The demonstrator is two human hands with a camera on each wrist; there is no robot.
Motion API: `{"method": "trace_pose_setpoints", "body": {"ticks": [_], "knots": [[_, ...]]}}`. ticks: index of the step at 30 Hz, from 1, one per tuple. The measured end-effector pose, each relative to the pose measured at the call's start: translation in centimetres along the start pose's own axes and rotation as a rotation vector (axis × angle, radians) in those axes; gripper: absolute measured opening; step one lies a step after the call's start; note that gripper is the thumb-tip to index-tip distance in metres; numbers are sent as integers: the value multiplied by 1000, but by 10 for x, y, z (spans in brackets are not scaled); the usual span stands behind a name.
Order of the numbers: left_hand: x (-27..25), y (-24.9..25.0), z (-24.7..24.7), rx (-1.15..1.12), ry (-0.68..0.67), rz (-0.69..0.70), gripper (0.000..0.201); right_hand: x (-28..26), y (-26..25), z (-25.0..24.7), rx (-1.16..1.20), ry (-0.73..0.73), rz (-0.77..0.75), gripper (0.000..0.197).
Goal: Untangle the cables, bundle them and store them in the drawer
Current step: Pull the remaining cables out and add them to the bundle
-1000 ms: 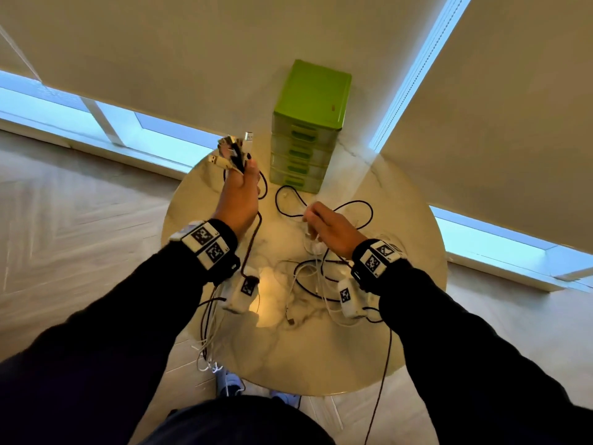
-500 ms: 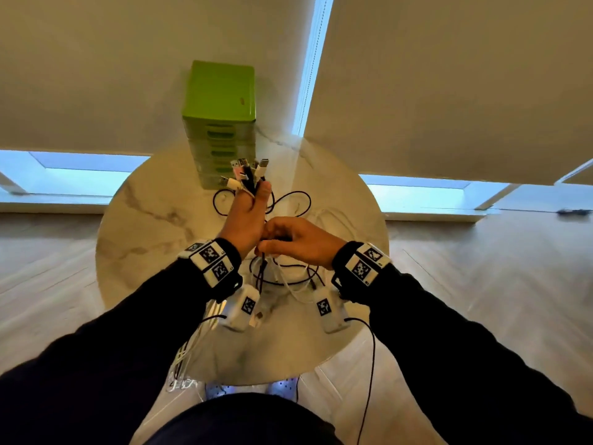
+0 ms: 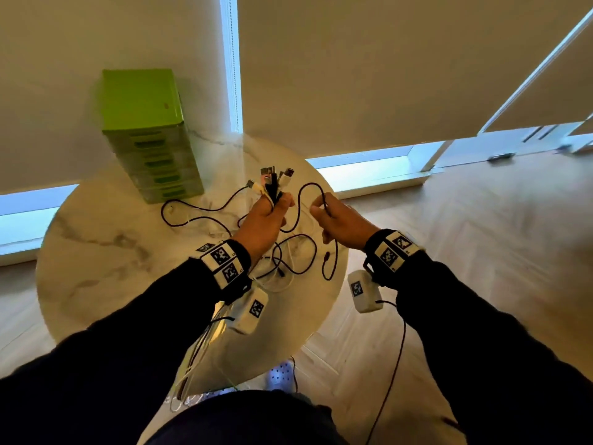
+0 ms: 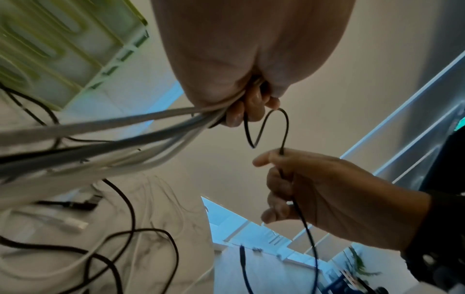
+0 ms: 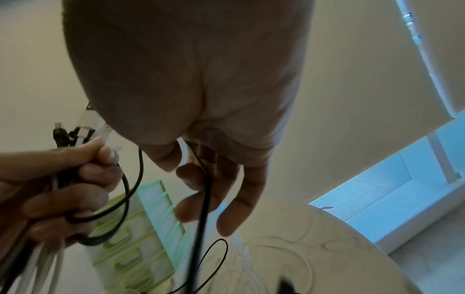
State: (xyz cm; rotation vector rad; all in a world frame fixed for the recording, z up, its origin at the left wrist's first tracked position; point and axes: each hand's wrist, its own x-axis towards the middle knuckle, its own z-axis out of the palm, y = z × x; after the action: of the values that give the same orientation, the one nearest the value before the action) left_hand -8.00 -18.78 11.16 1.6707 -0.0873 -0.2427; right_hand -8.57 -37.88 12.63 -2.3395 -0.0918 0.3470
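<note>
Hands above round marble desk (image 3: 106,252): left grip (image 3: 263,220) clamps bundled black and white cable ends (image 3: 272,183); right grip (image 3: 340,220), at three o'clock, pinches thin black cable (image 3: 303,194).

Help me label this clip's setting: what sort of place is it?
Probably a room in a home or office: a round marble-look table on herringbone wood floor, roller blinds drawn over low windows, and a green drawer unit.

The right hand (image 3: 341,221) has drawn a black cable (image 3: 306,191) away from the left hand (image 3: 261,224).
</note>
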Motion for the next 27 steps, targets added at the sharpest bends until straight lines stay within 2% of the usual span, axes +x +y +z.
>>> {"method": "trace_pose_setpoints", "body": {"ticks": [2, 4, 6, 9, 10, 12, 14, 16, 18, 20, 24, 27], "knots": [[-1, 2, 16, -11, -75, 3, 28, -7, 11, -7, 51, 98, 36, 26], [-2, 6, 28, -37, -132, 11, 30, -14, 31, -17, -57, 159, 90, 29], [-2, 11, 37, -38, -172, 26, 31, -25, 59, -26, -245, 81, 185, 33], [-3, 13, 53, -42, -196, -16, 30, -49, 105, -28, -326, -31, 385, 28], [-3, 12, 59, -51, -205, -28, 30, -56, 114, -26, -309, -3, 387, 29], [-5, 8, 72, -23, -229, -18, 30, -66, 118, -21, -198, 51, 277, 38], [-5, 4, 85, 34, -252, 1, 32, -72, 104, -16, -5, -55, 144, 47], [-3, 1, 94, 63, -271, 4, 32, -77, 81, -10, 45, -201, 83, 49], [0, 0, 102, 89, -283, 5, 32, -80, 66, -6, -24, -246, 67, 39], [7, -3, 105, 131, -275, 17, 34, -84, 62, -8, -95, -211, 43, 26], [22, -8, 104, 149, -259, -6, 38, -90, 83, -32, -222, -7, 59, 39], [25, -9, 103, -18, -258, -65, 36, -96, 124, -57, -492, -22, 190, 37]]}}
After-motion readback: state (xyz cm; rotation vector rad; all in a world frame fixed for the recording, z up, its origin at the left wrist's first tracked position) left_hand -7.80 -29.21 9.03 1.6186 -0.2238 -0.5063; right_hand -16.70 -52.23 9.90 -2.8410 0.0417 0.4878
